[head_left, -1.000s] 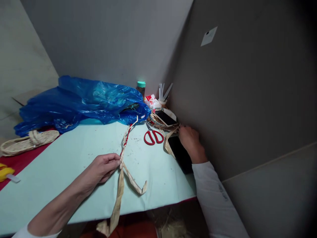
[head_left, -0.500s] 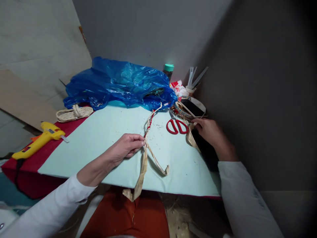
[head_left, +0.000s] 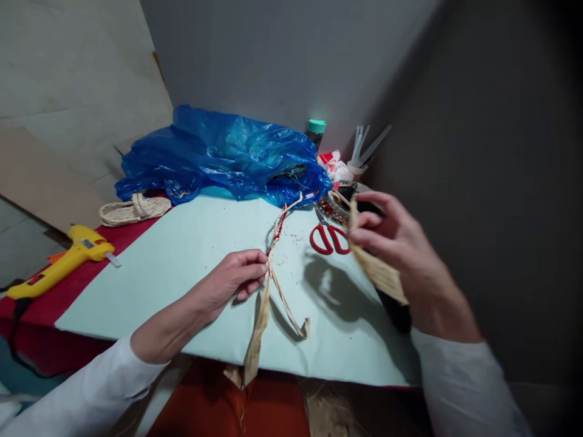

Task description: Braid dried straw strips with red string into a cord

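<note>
My left hand pinches a braided cord of pale dried strips at the table's middle. From the pinch, one wide strip hangs over the front edge, and a thinner twisted strand curves to the right on the pale board. A red piece lies along the braid's upper part. Raised above the right side of the table, my right hand holds a loose dried strip between thumb and fingers. Red-handled scissors lie just left of that hand.
Behind the pale board is a crumpled blue plastic bag. A woven sandal-shaped piece and a yellow glue gun are at left. A green-lidded jar and a cup of clear sticks stand at back right.
My right hand has risen off the table beside the dark tray, now carrying the dried strip. My left hand keeps its pinch on the braid. The view has shifted slightly.
</note>
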Motion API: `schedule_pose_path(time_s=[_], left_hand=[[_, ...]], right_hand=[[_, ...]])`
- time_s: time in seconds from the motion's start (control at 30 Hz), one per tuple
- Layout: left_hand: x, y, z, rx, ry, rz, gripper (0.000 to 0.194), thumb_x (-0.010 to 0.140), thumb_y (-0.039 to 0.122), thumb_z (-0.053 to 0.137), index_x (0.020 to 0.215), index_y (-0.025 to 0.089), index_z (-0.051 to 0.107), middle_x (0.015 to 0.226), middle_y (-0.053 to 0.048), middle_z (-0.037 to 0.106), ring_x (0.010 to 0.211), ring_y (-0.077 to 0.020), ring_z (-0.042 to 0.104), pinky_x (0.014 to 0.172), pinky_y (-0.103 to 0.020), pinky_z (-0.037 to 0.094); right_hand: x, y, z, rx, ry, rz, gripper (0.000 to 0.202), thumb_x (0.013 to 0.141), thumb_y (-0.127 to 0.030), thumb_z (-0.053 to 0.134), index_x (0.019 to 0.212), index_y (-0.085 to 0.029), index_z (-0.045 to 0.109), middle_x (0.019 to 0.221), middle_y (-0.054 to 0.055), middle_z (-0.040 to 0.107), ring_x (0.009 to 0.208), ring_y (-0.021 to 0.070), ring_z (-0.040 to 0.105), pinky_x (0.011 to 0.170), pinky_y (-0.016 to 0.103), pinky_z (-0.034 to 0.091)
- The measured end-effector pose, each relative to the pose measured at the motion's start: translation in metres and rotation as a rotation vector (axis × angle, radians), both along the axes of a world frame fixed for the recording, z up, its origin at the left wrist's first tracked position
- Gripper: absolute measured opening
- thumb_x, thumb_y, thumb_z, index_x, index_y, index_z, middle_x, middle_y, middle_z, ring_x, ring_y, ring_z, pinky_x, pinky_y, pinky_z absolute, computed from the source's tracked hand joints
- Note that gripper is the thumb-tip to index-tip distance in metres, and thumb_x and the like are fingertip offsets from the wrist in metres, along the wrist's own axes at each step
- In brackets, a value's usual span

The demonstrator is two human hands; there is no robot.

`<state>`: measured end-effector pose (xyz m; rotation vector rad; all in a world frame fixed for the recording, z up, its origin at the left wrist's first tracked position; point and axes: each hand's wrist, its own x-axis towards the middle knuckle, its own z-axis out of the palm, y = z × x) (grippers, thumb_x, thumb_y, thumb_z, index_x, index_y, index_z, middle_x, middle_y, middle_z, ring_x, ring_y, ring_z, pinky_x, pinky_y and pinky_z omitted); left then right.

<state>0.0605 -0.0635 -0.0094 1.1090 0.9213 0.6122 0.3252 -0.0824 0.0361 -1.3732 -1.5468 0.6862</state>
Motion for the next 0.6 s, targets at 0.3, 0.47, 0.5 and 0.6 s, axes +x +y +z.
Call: schedule_pose_path(time_s=[0.3, 0.47, 0.5, 0.6], left_hand=[[-0.001, -0.003, -0.009, 0.05, 0.101, 0.122, 0.022, 0.077, 0.036, 0.064, 0.087, 0.017, 0.058, 0.04, 0.009, 0.04, 0.032, -0.0039, 0.027, 0.032, -0.016, 0.017], [0.002, -0.007, -0.01, 0.073, 0.055, 0.108, 0.02, 0.075, 0.03, 0.065, 0.088, 0.016, 0.058, 0.045, 0.009, 0.042, 0.035, -0.0036, 0.03, 0.033, -0.015, 0.021], [0.002, -0.007, -0.01, 0.07, 0.045, 0.107, 0.022, 0.074, 0.028, 0.066, 0.091, 0.017, 0.057, 0.047, 0.009, 0.043, 0.035, -0.0035, 0.031, 0.032, -0.015, 0.02], [0.004, -0.008, -0.009, 0.066, 0.017, 0.125, 0.03, 0.072, 0.023, 0.066, 0.099, 0.021, 0.054, 0.058, 0.008, 0.048, 0.037, -0.0028, 0.032, 0.032, -0.014, 0.017]], right_hand=[[-0.069, 0.001, -0.028, -0.329, 0.402, 0.503, 0.026, 0.076, -0.022, 0.07, 0.095, -0.018, 0.054, 0.08, -0.002, 0.055, 0.069, 0.0093, 0.053, 0.064, 0.023, 0.044], [-0.068, -0.001, -0.025, -0.314, 0.294, 0.548, 0.011, 0.081, -0.025, 0.063, 0.086, -0.017, 0.057, 0.084, 0.0, 0.059, 0.075, 0.0114, 0.054, 0.069, 0.024, 0.043], [-0.069, -0.002, -0.026, -0.316, 0.277, 0.556, 0.012, 0.081, -0.026, 0.064, 0.085, -0.017, 0.057, 0.082, 0.0, 0.058, 0.074, 0.0114, 0.053, 0.068, 0.024, 0.042], [-0.073, -0.004, -0.033, -0.36, 0.262, 0.538, 0.02, 0.078, -0.03, 0.069, 0.084, -0.017, 0.056, 0.076, -0.002, 0.055, 0.068, 0.0102, 0.049, 0.061, 0.023, 0.039]])
